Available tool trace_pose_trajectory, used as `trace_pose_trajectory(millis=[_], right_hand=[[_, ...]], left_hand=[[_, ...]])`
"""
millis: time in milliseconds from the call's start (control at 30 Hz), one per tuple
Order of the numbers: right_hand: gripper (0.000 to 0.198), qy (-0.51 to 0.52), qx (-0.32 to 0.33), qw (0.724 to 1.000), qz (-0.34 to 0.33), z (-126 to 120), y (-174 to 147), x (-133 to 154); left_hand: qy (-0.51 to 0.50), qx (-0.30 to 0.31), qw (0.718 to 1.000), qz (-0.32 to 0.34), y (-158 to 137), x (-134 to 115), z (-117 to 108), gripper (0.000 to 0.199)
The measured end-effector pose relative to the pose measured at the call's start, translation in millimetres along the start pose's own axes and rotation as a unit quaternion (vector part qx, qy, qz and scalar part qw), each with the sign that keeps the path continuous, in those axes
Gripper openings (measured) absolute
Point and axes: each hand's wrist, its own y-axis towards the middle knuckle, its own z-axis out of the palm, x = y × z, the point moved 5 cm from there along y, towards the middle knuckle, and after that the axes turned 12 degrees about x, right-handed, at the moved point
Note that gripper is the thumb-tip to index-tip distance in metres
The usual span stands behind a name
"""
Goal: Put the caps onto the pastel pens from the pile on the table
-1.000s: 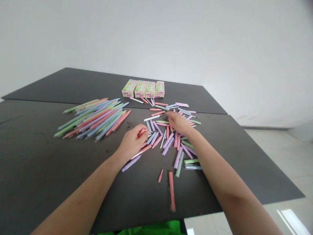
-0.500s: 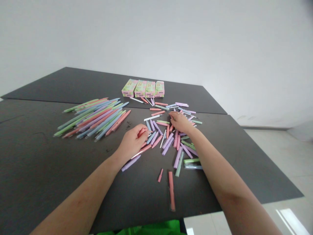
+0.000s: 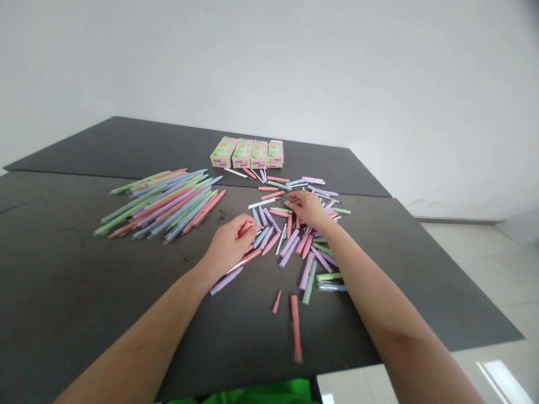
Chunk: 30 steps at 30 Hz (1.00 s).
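Observation:
My left hand (image 3: 231,241) is closed in a pinch near the table's middle. A thin dark-tipped piece (image 3: 260,226) pokes out at its fingertips; the rest is hidden by the fingers. Beneath this hand lie a pink pen barrel (image 3: 251,256) and a purple barrel (image 3: 226,280). Over the loose pile of pen parts (image 3: 289,251), my right hand (image 3: 309,209) reaches with its fingers apart and bent downward. I see nothing held in it. Pink, purple, blue and green barrels and thin white refills (image 3: 265,202) surround its fingertips.
A stack of pastel pens (image 3: 164,202) covers the table's left side. Several green and pink boxes (image 3: 243,152) stand in a row at the back. Close to the front edge lie a pink barrel (image 3: 295,328) and a short pink piece (image 3: 276,302).
My right hand has lifted a little and shifted slightly left, its fingers spreading over the pile. Some parts under it have moved slightly. My left hand has stayed almost still.

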Motion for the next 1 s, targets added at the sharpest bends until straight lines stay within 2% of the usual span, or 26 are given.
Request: trace_pose_trajectory(millis=[67, 200, 300, 500, 700, 1000], right_hand=[[0.031, 0.021, -0.01, 0.999, 0.031, -5.5, -0.3, -4.9], [0.038, -0.001, -0.067, 0.993, 0.096, -20.1, -3.5, -17.8], [0.039, -0.032, -0.059, 0.991, 0.117, -21.0, -4.4, -24.0], [0.033, -0.116, 0.011, 0.991, 0.059, -7.2, -1.2, -13.6], [0.03, -0.148, 0.036, 0.988, 0.006, 0.9, -2.0, 1.4], [0.022, -0.143, 0.05, 0.988, 0.037, 3.9, -1.8, 8.0]], left_hand=[[0.002, 0.001, 1.0, -0.001, -0.4, -0.5, 0.2, 0.024], [0.007, 0.003, 1.0, -0.002, -0.9, -1.5, 0.5, 0.025], [0.009, 0.001, 1.0, 0.002, -0.8, -1.7, 0.3, 0.024], [0.014, -0.001, 1.0, 0.003, -0.1, -0.1, 1.2, 0.023], [0.001, 0.006, 1.0, -0.003, -0.6, 0.1, 2.1, 0.022], [0.015, 0.005, 1.0, -0.002, 0.3, 0.9, 1.7, 0.024]])
